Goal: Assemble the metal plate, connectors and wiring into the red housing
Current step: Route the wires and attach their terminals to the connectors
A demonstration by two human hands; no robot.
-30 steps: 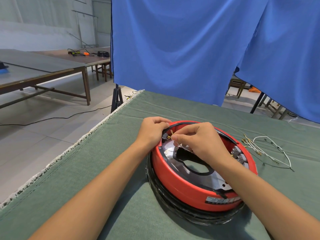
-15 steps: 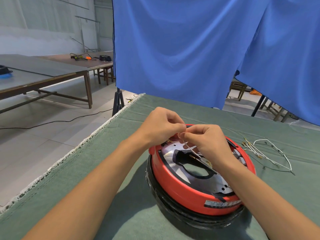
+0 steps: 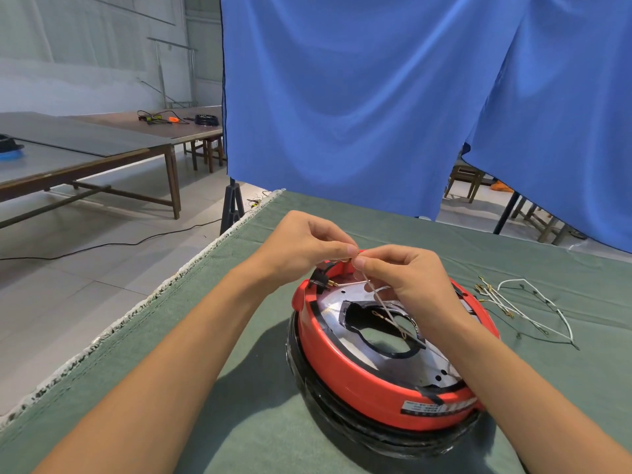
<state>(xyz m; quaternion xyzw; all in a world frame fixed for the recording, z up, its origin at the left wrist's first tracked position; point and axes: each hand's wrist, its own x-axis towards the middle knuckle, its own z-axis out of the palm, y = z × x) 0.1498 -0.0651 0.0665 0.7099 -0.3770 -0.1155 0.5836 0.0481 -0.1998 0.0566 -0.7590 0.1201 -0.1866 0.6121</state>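
The round red housing (image 3: 359,381) lies on the green cloth, with a shiny metal plate (image 3: 366,354) seated inside it around a dark oval opening. Above its far rim, my left hand (image 3: 307,248) and my right hand (image 3: 407,278) meet fingertip to fingertip, both pinching a thin white wire (image 3: 379,299). The wire hangs down over the plate and ends in small brass terminals. A black connector (image 3: 321,280) with brass pins sits at the housing's far left rim, just below my left hand.
A loose bundle of white wires with brass terminals (image 3: 523,306) lies on the cloth to the right of the housing. The green-covered table (image 3: 260,425) ends at a frayed left edge. Blue curtains (image 3: 359,97) hang behind; wooden tables (image 3: 102,148) stand at the far left.
Both hands have lifted from the housing's far rim and come together above it, drawing a white wire up between the fingertips. The housing has stayed in place.
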